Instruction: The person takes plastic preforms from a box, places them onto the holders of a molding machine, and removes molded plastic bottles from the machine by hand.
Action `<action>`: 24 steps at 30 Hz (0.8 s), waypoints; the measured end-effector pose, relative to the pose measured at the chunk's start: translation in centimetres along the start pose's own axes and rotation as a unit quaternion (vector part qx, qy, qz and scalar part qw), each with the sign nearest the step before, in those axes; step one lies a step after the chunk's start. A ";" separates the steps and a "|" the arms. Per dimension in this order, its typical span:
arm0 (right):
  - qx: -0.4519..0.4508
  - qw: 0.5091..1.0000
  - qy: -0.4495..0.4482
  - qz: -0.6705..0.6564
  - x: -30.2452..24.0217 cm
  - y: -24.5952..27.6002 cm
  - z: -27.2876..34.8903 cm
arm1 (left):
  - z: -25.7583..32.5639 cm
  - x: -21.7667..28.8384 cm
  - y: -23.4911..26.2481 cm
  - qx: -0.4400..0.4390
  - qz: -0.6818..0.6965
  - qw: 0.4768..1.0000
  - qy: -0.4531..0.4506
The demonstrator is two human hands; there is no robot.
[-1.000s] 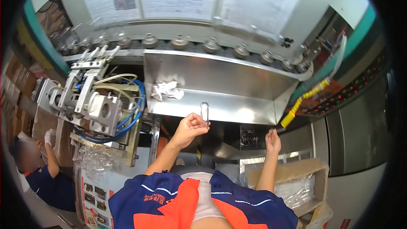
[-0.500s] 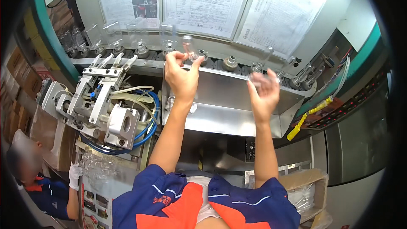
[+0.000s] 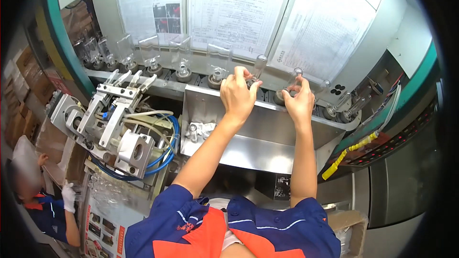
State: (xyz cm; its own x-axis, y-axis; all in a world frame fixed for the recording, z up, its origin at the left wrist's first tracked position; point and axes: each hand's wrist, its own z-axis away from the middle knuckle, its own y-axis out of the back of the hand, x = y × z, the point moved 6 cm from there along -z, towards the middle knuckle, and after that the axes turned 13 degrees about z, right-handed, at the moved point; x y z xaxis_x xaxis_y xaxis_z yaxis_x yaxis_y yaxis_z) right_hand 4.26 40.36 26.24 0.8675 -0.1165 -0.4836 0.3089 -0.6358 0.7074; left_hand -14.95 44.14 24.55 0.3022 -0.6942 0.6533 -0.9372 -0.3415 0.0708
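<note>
My left hand [image 3: 240, 94] has its fingers closed round the lower part of a clear round-ended tube [image 3: 260, 66], like a bottle preform, which stands up over the row of holders. Beside it, my right hand [image 3: 300, 104] pinches a second clear tube [image 3: 297, 72], tilted slightly, just over a round grey holder [image 3: 279, 97]. Fingers hide the lower ends of both tubes. Left of my hands, clear flat bottles [image 3: 220, 57] stand neck down on similar holders. Further right, more clear tubes [image 3: 354, 110] lean outward along the curve of the row.
Below the holders is a metal tray [image 3: 248, 155] with a small clear piece [image 3: 193, 133] and white cloth [image 3: 206, 130]. A metal clamp mechanism [image 3: 114, 119] with blue hoses stands left. At lower left, a co-worker's gloved hand [image 3: 69, 198] is near clear pieces [image 3: 107, 188]. An open carton [image 3: 351, 224] sits lower right.
The bottles and holders have shifted right. My left hand has moved right with its tube. My right hand, blurred and below the row before, is now up at a holder with its tube upright.
</note>
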 end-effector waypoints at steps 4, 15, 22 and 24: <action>0.201 0.976 0.081 0.020 -2.1 1.7 2.6 | -0.3 -0.3 -0.1 -0.004 -0.044 0.999 0.019; 0.082 0.947 0.062 -0.304 -6.7 -2.4 6.2 | 1.1 1.1 2.8 0.066 -0.039 0.993 -0.087; -0.062 0.960 0.121 -0.246 -13.2 -7.5 5.2 | 0.7 -3.7 14.4 0.270 -0.163 0.949 -0.004; -0.060 0.966 0.130 -0.217 -13.8 -8.8 4.1 | -0.5 -4.0 13.9 0.221 -0.215 0.951 0.008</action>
State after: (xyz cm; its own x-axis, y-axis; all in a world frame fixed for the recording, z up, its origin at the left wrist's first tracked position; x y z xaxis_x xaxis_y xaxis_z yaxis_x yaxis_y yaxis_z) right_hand -11.98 44.40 24.59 0.7101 0.3458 -0.6133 0.6945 -0.4870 0.5296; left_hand -29.27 42.49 23.25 0.6349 -0.4221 0.6471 -0.5620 -0.8271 0.0119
